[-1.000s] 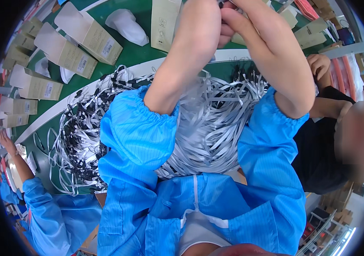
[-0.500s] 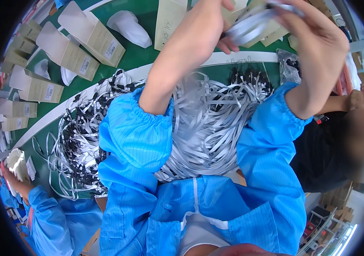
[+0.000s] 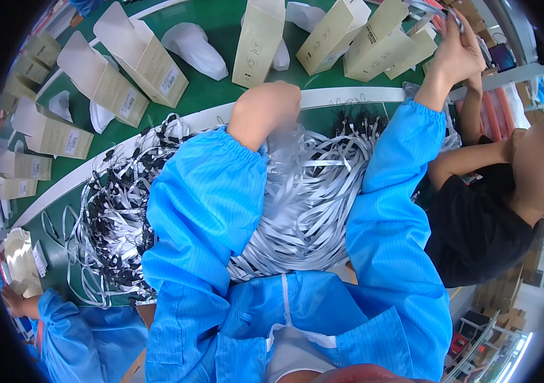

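Note:
In front of me lies a heap of silver-grey lanyards (image 3: 323, 204) with black cord ends. My left hand (image 3: 265, 105) bends down at the heap's far edge. Motion blur and the wrist's angle hide its fingers, so I cannot see what they hold. Far out to the upper right, my right hand (image 3: 457, 59) is raised with its fingers closed on a grey lanyard strap (image 3: 426, 6). Beyond the heap, beige open-topped boxes (image 3: 260, 45) stand on a green conveyor belt (image 3: 211, 89), with white wrapped items (image 3: 195, 51) among them.
A second pile of lanyards with black ends (image 3: 116, 217) lies at left. A white rail (image 3: 329, 97) runs between heap and belt. One co-worker in black (image 3: 482, 223) sits close on the right; another in blue (image 3: 93, 332) is at lower left.
My hands have moved apart: the left came back down to the lanyard heap, while the right went outward to the right with a strap. The co-worker on the right has shifted.

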The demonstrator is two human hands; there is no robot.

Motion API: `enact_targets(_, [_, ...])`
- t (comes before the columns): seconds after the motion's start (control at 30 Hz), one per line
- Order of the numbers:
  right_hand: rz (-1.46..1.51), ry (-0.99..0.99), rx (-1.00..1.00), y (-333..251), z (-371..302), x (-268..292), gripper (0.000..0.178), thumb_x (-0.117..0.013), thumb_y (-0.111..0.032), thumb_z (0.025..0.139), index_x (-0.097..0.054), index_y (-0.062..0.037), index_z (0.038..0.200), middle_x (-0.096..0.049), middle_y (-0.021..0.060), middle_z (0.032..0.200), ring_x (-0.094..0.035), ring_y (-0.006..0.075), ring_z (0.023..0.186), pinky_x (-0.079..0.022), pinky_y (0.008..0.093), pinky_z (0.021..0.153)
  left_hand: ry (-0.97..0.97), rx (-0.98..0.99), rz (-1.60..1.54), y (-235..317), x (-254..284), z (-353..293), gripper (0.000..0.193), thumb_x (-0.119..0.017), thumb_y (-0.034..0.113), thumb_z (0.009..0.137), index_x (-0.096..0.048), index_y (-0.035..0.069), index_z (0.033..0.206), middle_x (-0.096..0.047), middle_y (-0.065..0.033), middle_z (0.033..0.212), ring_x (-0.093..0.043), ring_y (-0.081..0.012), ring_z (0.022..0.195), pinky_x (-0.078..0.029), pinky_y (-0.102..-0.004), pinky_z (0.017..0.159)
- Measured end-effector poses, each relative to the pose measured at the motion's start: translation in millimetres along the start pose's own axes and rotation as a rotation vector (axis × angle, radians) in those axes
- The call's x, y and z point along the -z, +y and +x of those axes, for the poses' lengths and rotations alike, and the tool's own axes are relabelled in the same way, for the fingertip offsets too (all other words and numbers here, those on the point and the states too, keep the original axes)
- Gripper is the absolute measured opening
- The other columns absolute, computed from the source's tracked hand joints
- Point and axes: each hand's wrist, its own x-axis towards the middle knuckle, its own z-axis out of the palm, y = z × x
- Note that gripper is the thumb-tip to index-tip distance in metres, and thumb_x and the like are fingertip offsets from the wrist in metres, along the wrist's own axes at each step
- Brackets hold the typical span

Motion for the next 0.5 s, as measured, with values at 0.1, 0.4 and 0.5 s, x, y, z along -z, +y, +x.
enact_targets(0.1, [0.007,-0.050,-0.056,6,-4,2,0.020,-0.070,0.003,0.090,-0.072,0.0070,0.109,-0.072,0.0121,0.093,-0.071,0.0151,0.083,-0.056,0.0208,0.073,0.027,-0.016,-0.038,-3,1,3,0.019,-0.078,0.003,0.070,-0.077,0.007,0.088,-0.075,-0.0078,0.088,-0.071,-0.0268,0.080,-0.054,-0.0371,0.067])
enact_targets(0.4, [-0.310,-0.297,-0.053,32,14,50,0.025,-0.068,-0.009,0.094,-0.072,0.0020,0.116,-0.072,0.0107,0.100,-0.069,0.0148,0.090,-0.054,0.0239,0.080,0.029,-0.019,-0.090,6,11,-2,0.016,-0.076,0.002,0.071,-0.077,0.003,0.087,-0.074,-0.0116,0.084,-0.071,-0.0259,0.077,-0.054,-0.0361,0.066])
enact_targets(0.5, [-0.505,-0.417,-0.100,18,3,34,0.027,-0.069,-0.017,0.094,-0.073,0.0000,0.115,-0.073,0.0095,0.101,-0.069,0.0138,0.091,-0.053,0.0251,0.081,0.057,-0.133,-0.163,-3,13,0,0.014,-0.067,0.003,0.075,-0.075,0.002,0.086,-0.072,-0.0173,0.090,-0.070,-0.0334,0.083,-0.055,-0.0410,0.070])
